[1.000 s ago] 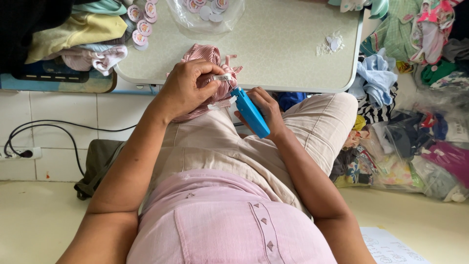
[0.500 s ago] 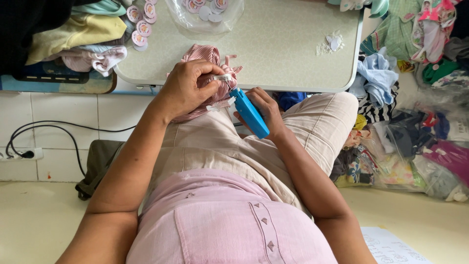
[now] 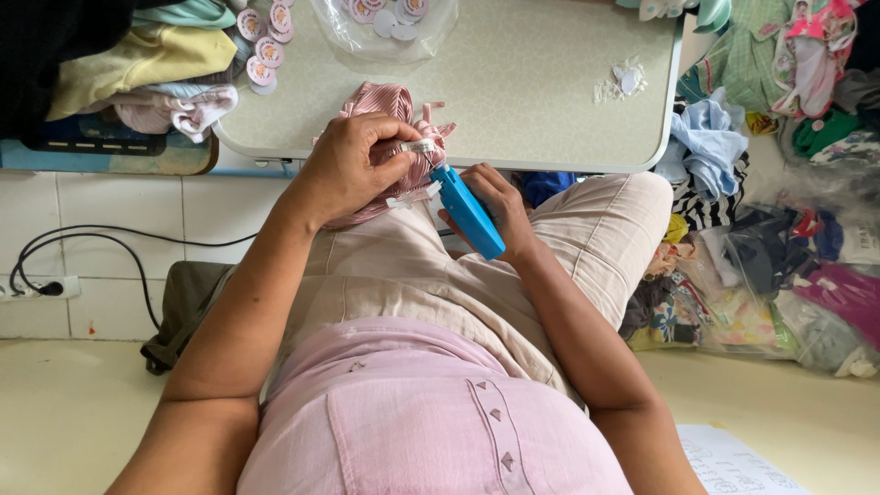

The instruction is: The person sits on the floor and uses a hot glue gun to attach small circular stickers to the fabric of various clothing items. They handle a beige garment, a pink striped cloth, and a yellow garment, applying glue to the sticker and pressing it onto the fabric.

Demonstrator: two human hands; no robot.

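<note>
My left hand (image 3: 353, 165) grips a pink striped garment (image 3: 390, 105) at the near edge of a pale table (image 3: 532, 82), pinching a small white tag against the fabric. My right hand (image 3: 490, 197) holds a blue tagging gun (image 3: 467, 213), its tip pressed to the tag between my left fingers. Both hands meet above my lap, over beige trousers.
Round pink-and-white labels (image 3: 266, 46) and a clear bag of them (image 3: 390, 23) lie on the table's far side. Folded clothes (image 3: 137, 64) are stacked at left. Bags and heaps of garments (image 3: 779, 229) crowd the floor at right. A cable and socket (image 3: 41, 289) run along the left wall.
</note>
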